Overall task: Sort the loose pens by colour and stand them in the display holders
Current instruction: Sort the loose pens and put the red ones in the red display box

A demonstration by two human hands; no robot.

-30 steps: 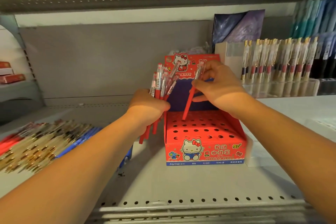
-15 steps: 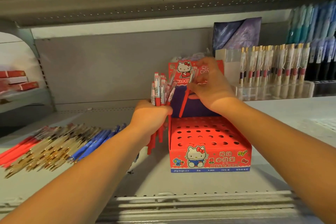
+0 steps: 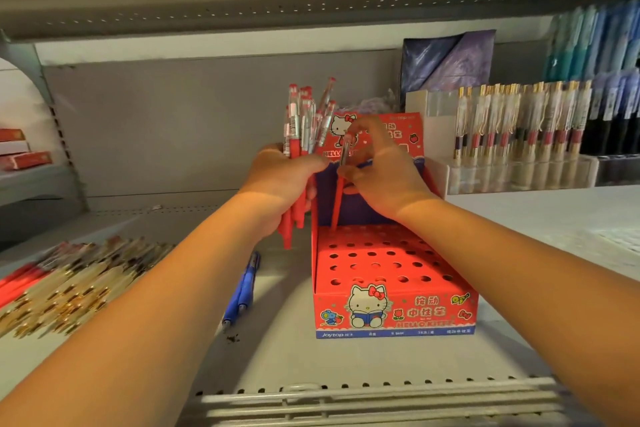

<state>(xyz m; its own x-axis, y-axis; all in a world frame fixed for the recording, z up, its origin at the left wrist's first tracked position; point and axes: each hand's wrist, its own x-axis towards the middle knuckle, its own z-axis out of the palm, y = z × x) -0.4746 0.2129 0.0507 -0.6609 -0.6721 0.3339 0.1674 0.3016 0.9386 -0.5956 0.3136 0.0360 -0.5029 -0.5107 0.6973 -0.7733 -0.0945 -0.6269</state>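
Note:
A red cardboard display holder (image 3: 394, 312) with rows of round holes stands on the shelf in front of me. My left hand (image 3: 282, 180) grips a bundle of several red pens (image 3: 301, 125), held upright just left of the holder. My right hand (image 3: 379, 170) pinches a single red pen (image 3: 337, 201) near its top. That pen points down, its tip at a hole in the holder's back left corner. Loose pens (image 3: 69, 281) in red and gold lie in a heap at the left of the shelf.
Two blue pens (image 3: 242, 291) lie on the shelf between my forearms. A clear holder (image 3: 519, 173) with gold-clipped pens stands at the back right, with teal and blue pens (image 3: 595, 42) beyond it. Red boxes (image 3: 20, 152) sit on a side shelf at far left.
My right hand drew back to the bundle and then brought a single red pen down to the holder's back left corner. The view shifted, and two blue pens now show between my arms.

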